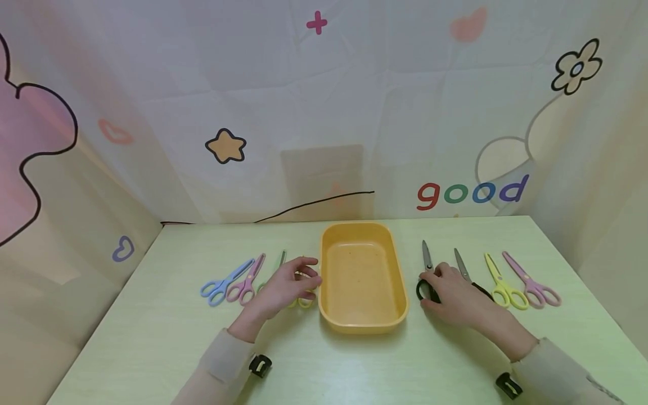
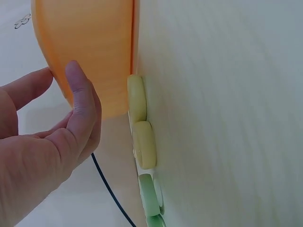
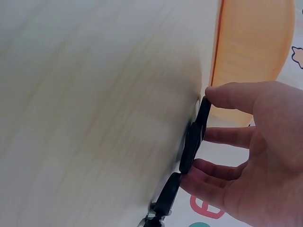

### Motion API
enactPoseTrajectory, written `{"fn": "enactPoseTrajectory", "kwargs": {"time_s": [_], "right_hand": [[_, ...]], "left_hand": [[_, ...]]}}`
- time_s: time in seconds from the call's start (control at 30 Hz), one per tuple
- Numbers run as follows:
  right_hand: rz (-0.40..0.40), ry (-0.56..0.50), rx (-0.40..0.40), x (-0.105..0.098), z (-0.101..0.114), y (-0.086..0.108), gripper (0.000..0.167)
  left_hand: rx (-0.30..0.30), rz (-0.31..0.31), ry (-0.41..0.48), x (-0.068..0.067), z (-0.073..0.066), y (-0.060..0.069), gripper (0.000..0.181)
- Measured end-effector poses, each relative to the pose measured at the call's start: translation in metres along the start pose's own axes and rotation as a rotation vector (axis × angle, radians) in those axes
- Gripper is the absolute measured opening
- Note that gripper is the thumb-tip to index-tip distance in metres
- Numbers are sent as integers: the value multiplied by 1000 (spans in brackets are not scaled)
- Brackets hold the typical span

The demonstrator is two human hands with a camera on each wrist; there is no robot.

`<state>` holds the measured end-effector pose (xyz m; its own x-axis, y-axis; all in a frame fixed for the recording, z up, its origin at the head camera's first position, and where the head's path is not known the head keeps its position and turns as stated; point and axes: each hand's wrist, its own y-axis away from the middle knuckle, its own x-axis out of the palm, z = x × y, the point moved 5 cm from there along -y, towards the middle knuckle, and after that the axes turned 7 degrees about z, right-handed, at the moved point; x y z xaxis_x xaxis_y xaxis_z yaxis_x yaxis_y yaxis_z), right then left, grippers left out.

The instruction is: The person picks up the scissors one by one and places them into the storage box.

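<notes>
Pinching black scissors (image 1: 428,264), one of eight: right fingers (image 3: 232,136); left fingers (image 2: 81,97) apart beside one tray (image 1: 361,281)

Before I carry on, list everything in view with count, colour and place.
Table: one, pale green, lower view
Printed cloth: one, whitish, behind table
Tray: one, yellow, mid-table
Scissors left of tray: four, outermost first: blue scissors, left pink scissors, green scissors, left yellow scissors
Scissors right of tray: four, innermost first: first black scissors, second black scissors, right yellow scissors, right pink scissors
Wrist devices: two, black, left and right
Sleeves: two, pale beige, left and right
Left hand: one, beside tray's left wall
Right hand: one, touching first black scissors' handles
</notes>
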<state>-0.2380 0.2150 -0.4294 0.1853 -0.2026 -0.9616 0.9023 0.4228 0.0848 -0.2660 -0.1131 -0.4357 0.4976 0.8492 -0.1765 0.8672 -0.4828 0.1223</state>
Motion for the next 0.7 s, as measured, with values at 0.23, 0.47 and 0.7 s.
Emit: {"fn": "enactPoseTrajectory", "kwargs": {"time_s": [0.23, 0.47, 0.7], "right_hand": [[20, -12, 16, 2, -2, -5, 47], [10, -8, 15, 1, 0, -6, 45], [48, -15, 69, 4, -1, -7, 53]], "left_hand": [[14, -2, 33, 0, -2, -2, 50], [7, -8, 52, 1, -2, -4, 51], [-11, 1, 74, 3, -1, -6, 52]]}}
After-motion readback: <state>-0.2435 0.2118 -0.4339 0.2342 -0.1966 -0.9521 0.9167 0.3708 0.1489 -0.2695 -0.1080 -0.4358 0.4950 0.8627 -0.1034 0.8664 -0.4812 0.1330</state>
